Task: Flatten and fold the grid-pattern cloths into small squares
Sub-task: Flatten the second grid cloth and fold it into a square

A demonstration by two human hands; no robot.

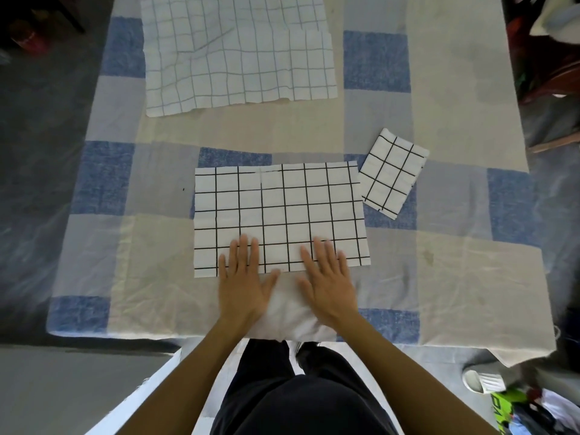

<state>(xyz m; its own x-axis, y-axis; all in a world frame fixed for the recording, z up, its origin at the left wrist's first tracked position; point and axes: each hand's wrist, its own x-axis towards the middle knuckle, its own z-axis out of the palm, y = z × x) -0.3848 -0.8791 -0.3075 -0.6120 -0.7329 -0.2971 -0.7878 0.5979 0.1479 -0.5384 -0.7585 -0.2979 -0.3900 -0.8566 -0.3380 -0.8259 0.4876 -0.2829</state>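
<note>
At the far left of the frame lies dark floor (37, 183), beside the surface (455, 262), which is covered by a sheet (103, 180) of blue, grey and beige blocks.

In the upper left to upper centre a large cloth (238, 54) with thin grid lines lies spread on the sheet. It is wrinkled, and its near edge is wavy.

In the lower centre the left hand (241, 277) lies flat, palm down, fingers straight and slightly spread. Its fingertips rest on the near edge of the middle cloth (282, 208) and it holds nothing. This cloth, white with bold black grid lines, lies flat as a wide rectangle in the centre of the frame.

Just to the right, the right hand (326, 277) lies the same way, palm down, fingers straight and on the cloth's near edge, gripping nothing. The two hands are near each other but apart.

Right of centre a folded square (392, 174) of the same bold grid lies tilted, its corner touching or overlapping the middle cloth's upper right corner; which is on top cannot be told.

At the lower right, a white slipper (483, 381) sits on the floor.
</note>
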